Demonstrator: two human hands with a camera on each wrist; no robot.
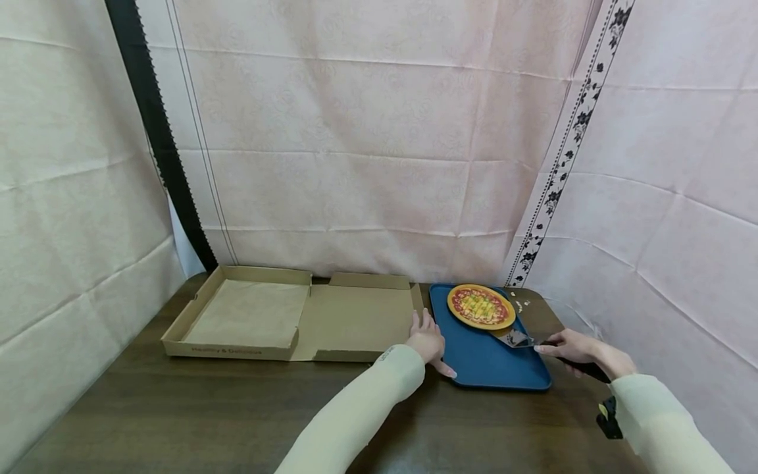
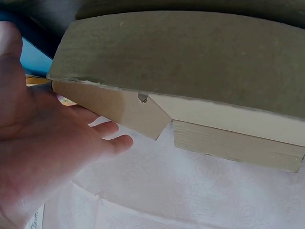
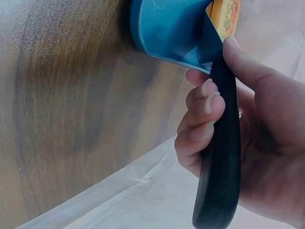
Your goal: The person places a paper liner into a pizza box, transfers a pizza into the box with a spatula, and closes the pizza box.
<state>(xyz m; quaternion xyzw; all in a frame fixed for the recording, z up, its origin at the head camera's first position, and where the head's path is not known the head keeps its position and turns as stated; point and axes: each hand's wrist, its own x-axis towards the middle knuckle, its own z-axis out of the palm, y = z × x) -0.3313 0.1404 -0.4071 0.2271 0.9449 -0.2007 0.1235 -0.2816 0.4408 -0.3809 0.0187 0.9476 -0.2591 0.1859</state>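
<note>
A round pizza [image 1: 481,307] with a yellow rim lies toward the back of a blue tray [image 1: 491,368]. My right hand [image 1: 577,349] grips the black handle of a pizza server [image 3: 221,138], fingers curled round it and thumb along its top. The server's metal blade [image 1: 514,338] reaches to the pizza's near edge; its tip is hidden, seemingly under the rim. Fingers spread and extended, my left hand [image 1: 428,342] is at the tray's left edge, beside the right flap of an opened cardboard pizza box [image 1: 361,316]. In the left wrist view, that box's side flap [image 2: 114,107] is next to the fingers.
The box base [image 1: 249,313], with a flat inner panel, lies left on the brown wooden table [image 1: 237,408]. Small pale bits [image 1: 519,305] lie right of the pizza. A small black object [image 1: 608,418] is near the right sleeve. Pale cloth [image 1: 355,131] hangs around the table.
</note>
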